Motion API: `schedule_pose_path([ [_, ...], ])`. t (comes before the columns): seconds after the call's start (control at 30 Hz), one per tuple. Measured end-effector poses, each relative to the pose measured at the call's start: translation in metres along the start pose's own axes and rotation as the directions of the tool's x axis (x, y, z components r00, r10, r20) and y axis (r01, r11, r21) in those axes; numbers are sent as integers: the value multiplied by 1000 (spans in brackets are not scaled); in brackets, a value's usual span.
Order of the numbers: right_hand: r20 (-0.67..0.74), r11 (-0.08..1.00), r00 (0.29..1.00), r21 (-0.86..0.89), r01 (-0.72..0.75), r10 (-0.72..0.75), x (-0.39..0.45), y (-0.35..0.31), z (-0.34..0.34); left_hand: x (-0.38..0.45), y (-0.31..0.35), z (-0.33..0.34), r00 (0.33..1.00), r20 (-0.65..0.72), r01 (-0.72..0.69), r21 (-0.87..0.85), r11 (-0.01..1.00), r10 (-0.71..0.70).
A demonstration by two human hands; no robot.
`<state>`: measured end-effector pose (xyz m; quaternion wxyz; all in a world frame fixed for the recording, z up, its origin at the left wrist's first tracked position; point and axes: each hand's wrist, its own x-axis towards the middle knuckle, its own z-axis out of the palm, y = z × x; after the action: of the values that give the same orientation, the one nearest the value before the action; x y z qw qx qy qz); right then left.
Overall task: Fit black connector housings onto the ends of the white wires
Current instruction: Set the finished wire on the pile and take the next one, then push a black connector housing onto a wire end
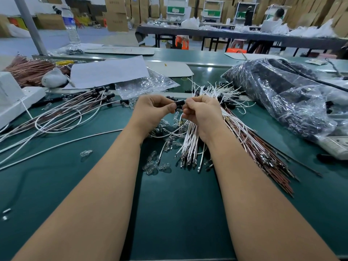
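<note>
Above the loose clear bulbs [160, 162], the left hand [152, 110] pinches a black connector housing [179, 103] while the right hand [201, 112] grips a white wire bundle [190, 142] beside it.

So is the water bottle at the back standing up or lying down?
Standing up. The water bottle is upright on the bench, cap end at the top.

Both bare forearms reach forward, converging. The left hand [152, 108] and the right hand [200, 110] meet knuckle to knuckle, fingers curled inward, fingertips pinching between them.
</note>
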<state>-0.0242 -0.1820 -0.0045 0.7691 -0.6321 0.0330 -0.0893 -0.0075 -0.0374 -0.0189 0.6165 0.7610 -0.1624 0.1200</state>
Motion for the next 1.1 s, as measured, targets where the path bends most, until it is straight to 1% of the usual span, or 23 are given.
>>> schedule_pose_path([
  [0.1,-10,1000,1000,9,0,0,1,-1,-1,0,0,2,1000,1,-8,-12,1000,8],
  [0.23,-4,993,999,-112,47,-48,1,0,0,0,-3,0,1000,6,-3,6,1000,3],
  [0.37,-5,962,995,-253,98,-103,2,1,0,1,-3,-1,1000,6,-2,20,1000,2],
  [0.47,-21,950,994,-295,99,-110,3,3,0,0,-2,0,1000,-2,-4,-4,1000,4],
  [0.67,-40,975,997,-216,59,-69,1,0,2,-1,-1,1,1000,-21,8,-28,1000,-9],
  [0.8,-69,992,996,-118,46,-55,0,-1,2,0,-1,1,999,-41,30,-33,999,-31],
  [0.9,-81,999,996,-14,42,-43,0,-2,-1,2,-2,-2,996,-70,48,-29,998,-50],
  [0.97,-72,999,996,13,44,-43,1,-2,-2,4,-2,-5,994,-62,87,-71,994,-92],
  [1.03,-60,998,996,-5,59,-59,1,-1,-1,5,0,-7,991,-24,123,-168,978,-129],
  [1.1,-46,997,996,-29,70,-71,1,0,0,5,2,-9,992,6,126,-244,962,-128],
])
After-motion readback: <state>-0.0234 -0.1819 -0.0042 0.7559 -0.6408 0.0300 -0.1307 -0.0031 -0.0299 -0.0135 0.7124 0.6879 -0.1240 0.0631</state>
